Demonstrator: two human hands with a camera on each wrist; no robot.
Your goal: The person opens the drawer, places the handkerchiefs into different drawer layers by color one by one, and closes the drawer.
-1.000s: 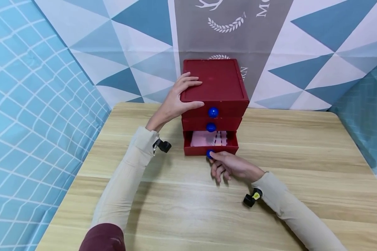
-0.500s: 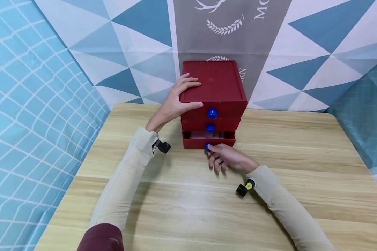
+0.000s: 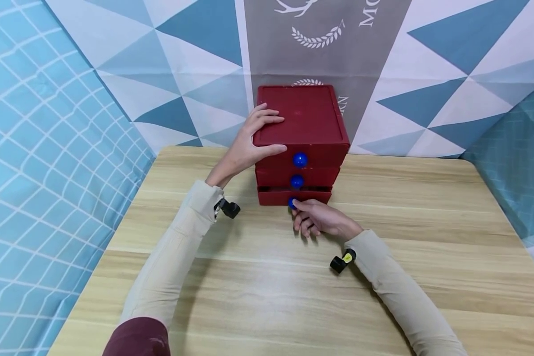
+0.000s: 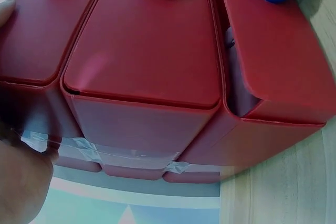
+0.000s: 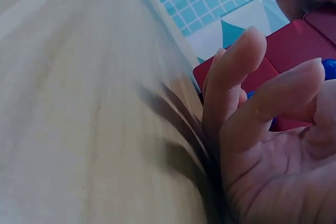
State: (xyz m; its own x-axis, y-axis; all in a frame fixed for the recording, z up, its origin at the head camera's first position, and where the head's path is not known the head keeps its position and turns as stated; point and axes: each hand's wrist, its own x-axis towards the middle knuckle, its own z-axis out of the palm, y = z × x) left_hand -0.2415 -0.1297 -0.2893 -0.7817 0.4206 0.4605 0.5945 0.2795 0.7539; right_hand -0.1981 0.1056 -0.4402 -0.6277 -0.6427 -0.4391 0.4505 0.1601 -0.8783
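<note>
A red three-drawer cabinet (image 3: 297, 116) stands at the back of the table, each drawer fronted by a round blue knob. Spread over its top left corner, my left hand (image 3: 251, 141) rests with straight fingers on the top and the thumb along the upper front edge. My right hand (image 3: 322, 218) pinches the bottom drawer's knob (image 3: 292, 202) between thumb and forefinger, the other fingers loosely bent below. That bottom drawer (image 3: 273, 199) sticks out slightly, leaving a narrow dark gap above its front. Through the gap in the left wrist view shows a pale purplish thing (image 4: 239, 77).
The cabinet's upper knob (image 3: 300, 160) and middle knob (image 3: 297, 181) sit on closed drawers. A patterned cloth (image 3: 204, 74) hangs right behind the cabinet. Wood-grain tabletop (image 3: 267, 291) stretches in front, and a blue grid-patterned cloth (image 3: 49, 148) borders its left side.
My right hand has pushed the bottom drawer inward, away from me, and its pink contents have gone out of sight in the head view. My left hand has stayed on the cabinet's corner.
</note>
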